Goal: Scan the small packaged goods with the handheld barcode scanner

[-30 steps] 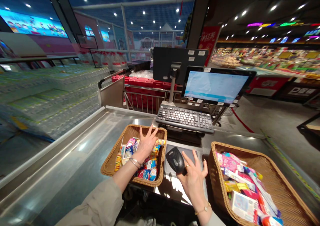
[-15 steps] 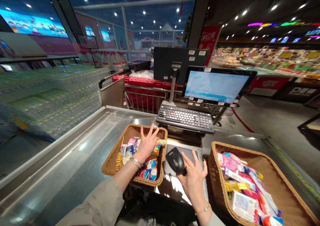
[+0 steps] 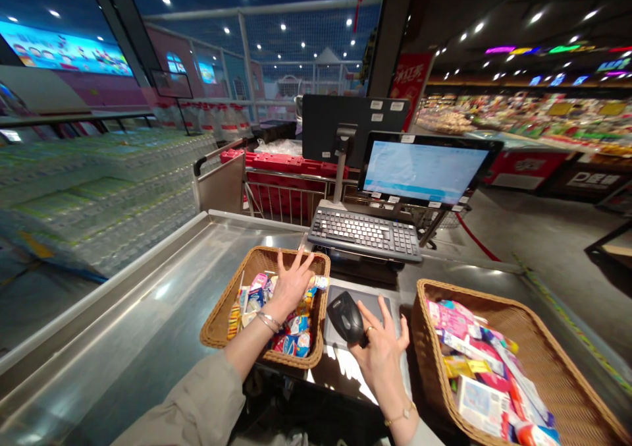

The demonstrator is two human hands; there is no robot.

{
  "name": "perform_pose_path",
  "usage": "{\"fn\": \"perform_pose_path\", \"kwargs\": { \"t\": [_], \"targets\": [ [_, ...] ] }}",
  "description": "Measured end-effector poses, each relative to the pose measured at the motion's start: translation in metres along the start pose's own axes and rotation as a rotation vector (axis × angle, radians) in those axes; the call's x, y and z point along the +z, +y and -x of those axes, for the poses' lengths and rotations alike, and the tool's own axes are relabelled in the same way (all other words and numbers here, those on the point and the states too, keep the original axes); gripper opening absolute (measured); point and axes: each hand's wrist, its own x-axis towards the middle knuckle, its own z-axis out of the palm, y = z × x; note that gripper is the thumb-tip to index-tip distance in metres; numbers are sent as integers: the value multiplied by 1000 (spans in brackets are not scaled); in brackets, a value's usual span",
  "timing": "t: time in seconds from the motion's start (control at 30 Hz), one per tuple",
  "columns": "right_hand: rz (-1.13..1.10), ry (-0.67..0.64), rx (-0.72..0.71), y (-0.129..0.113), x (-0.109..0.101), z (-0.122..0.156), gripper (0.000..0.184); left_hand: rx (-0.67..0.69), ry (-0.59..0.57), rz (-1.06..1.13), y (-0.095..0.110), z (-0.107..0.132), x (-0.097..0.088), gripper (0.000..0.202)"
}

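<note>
My left hand (image 3: 290,286) is over the left wicker basket (image 3: 212,324), which holds several small packaged goods. At its thumb side a small yellow-and-white packet (image 3: 320,282) is pinched above the basket's right rim; the thumb is mostly hidden and the other fingers are spread. My right hand (image 3: 382,347) grips a black handheld barcode scanner (image 3: 345,317) between thumb and index finger, the remaining fingers raised. The scanner's head is tilted toward the left basket, over a grey plate (image 3: 380,292) in the counter.
On the right stands a second wicker basket (image 3: 557,360) of colourful packages, including a white box (image 3: 478,403). Behind the plate are a keyboard (image 3: 365,233), a lit screen (image 3: 422,169) and a dark monitor back (image 3: 326,126). The metal counter (image 3: 162,314) has a raised left edge.
The small packet at my left hand has turned, now showing more white. Both hands and the scanner have kept nearly the same place; the view has shifted slightly.
</note>
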Motion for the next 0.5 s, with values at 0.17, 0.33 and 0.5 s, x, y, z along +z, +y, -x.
{"fn": "perform_pose_path", "kwargs": {
  "t": [0.17, 0.33, 0.5],
  "targets": [
    [8, 26, 15, -2, 0, -1, 21, -4, -1, 2, 0, -1, -1, 15],
    [1, 32, 13, -1, 1, -1, 23, 7, 16, 13, 1, -1, 0, 16],
    [8, 45, 8, 1, 2, 1, 19, 10, 6, 15, 0, 0, 1, 15]
  ]
}}
